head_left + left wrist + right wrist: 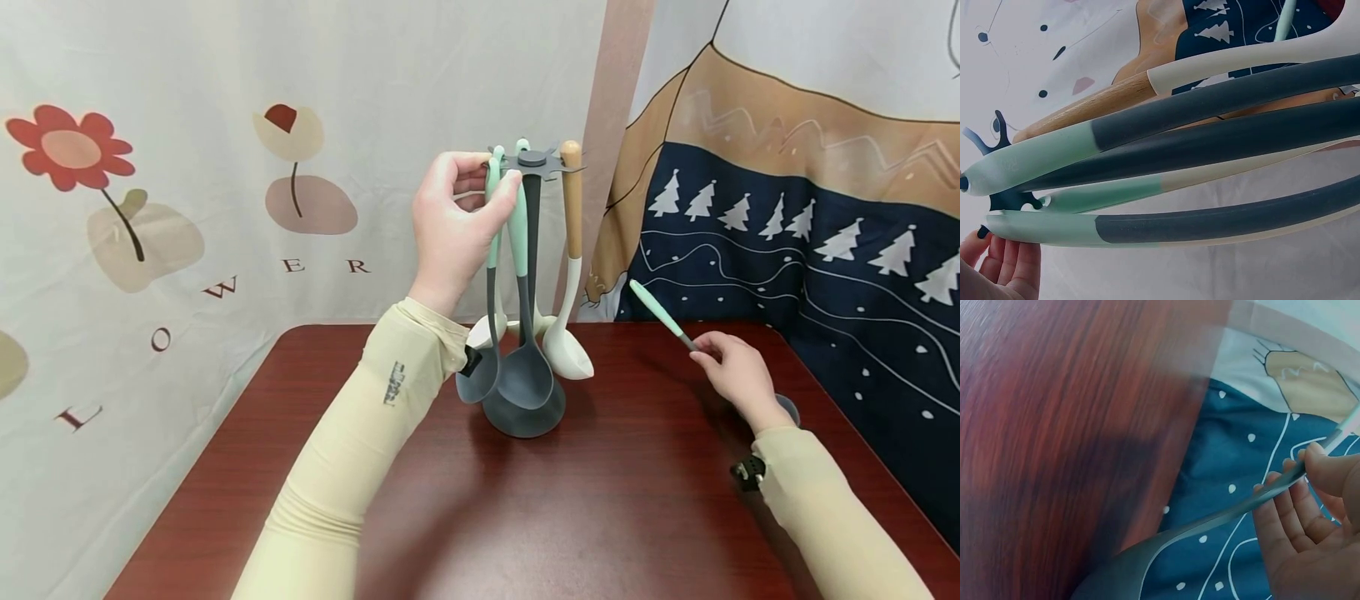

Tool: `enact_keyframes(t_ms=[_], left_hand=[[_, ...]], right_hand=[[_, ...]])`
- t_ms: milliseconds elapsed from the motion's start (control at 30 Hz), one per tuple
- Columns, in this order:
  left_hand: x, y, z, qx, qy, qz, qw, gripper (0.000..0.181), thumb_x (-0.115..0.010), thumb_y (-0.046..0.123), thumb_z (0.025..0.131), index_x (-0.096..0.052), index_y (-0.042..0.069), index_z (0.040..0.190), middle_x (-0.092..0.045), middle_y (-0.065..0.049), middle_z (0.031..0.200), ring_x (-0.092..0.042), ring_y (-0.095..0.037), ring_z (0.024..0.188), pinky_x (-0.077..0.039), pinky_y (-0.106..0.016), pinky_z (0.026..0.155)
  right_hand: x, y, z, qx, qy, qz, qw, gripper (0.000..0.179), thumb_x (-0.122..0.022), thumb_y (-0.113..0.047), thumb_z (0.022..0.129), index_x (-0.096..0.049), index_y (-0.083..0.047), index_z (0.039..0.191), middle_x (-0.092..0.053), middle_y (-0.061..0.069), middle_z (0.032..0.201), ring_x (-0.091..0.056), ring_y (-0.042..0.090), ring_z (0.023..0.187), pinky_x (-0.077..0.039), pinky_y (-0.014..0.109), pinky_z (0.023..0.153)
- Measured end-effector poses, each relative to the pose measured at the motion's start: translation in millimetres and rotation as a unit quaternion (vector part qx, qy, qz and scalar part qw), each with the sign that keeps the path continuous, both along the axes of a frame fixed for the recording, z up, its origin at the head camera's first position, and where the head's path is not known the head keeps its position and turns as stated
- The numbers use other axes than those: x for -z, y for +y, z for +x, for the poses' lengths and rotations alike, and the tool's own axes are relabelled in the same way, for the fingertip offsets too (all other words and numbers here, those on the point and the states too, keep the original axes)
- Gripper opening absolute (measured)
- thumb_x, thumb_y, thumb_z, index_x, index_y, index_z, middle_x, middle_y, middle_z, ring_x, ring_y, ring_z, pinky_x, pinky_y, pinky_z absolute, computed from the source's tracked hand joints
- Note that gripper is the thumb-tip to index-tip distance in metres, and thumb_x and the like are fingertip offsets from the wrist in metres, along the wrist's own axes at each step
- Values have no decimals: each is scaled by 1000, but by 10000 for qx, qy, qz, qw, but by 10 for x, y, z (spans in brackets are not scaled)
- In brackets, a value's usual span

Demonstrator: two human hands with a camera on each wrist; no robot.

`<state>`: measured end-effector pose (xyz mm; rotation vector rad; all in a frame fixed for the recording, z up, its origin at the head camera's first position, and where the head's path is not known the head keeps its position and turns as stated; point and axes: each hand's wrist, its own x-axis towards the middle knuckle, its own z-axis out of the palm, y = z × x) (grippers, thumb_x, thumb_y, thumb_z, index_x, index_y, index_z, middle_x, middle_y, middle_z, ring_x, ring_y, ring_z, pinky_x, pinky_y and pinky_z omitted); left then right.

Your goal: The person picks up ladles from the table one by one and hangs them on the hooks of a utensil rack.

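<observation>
My left hand (457,229) is at the top of a dark grey utensil stand (525,421), its thumb and fingers pinching the handle end of a mint-handled grey spoon (477,383) at the hooks. Beside that spoon hangs a grey ladle (527,379) with a mint handle. A white ladle with a wooden handle (572,200) hangs on the right. On the table's right side, my right hand (738,375) holds the grey shaft of a mint-handled utensil (656,308), handle pointing away. Its broad grey head (1116,572), probably a spatula's, is partly out of view.
The stand rests on a dark red wooden table (600,500). White utensil heads (483,332) hang at the back of the stand. A printed curtain (375,67) lies behind the table, and a navy tree-patterned cloth (855,317) hangs along the right edge.
</observation>
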<state>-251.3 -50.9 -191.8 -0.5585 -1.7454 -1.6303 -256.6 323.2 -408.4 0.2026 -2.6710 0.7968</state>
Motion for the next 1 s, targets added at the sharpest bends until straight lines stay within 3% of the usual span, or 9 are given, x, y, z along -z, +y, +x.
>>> enact_keyframes(t_ms=[700, 1000], left_hand=[[-4, 3, 6, -12, -27, 27, 10000, 32, -77, 16, 83, -65, 0, 107, -66, -8, 103, -66, -18, 90, -55, -27, 80], [-7, 2, 10, -20, -56, 15, 10000, 32, -77, 16, 83, -65, 0, 108, -66, -8, 103, -65, -17, 90, -55, -27, 80]], right_hand=[[-75, -247, 2, -9, 703, -516, 9962, 15, -68, -6, 93, -65, 2, 105, -68, 22, 97, -62, 36, 86, -47, 45, 75], [-136, -350, 10, 25, 780, -649, 9948, 15, -69, -9, 94, -66, 1, 104, -69, 20, 95, -61, 30, 83, -43, 22, 66]])
